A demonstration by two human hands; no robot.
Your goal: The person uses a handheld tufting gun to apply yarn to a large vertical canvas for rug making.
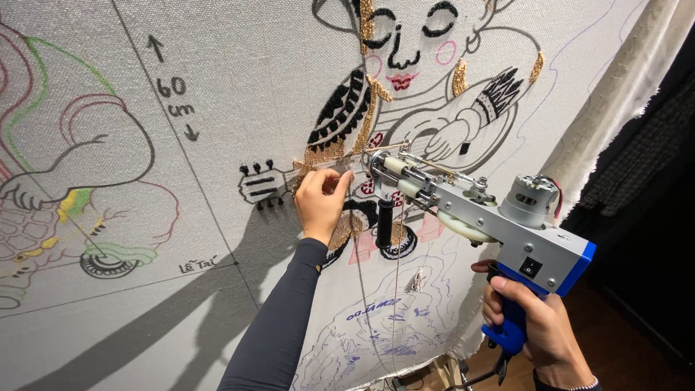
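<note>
Count from where I stand: two hands, my left hand point(321, 199) and right hand point(539, 326). One tufting gun point(474, 210), with one black side handle point(384, 223) and one blue grip point(512, 326). One stretched cloth point(217, 87) with drawings. Two thin yarn strands point(376, 304) hanging down. One dark sleeve point(279, 326). One bracelet point(583, 386).

Tufting gun's needle tip point(368, 161) behind left hand's fingers point(334, 181); cloth's drawings point(43, 181) cut off.
</note>
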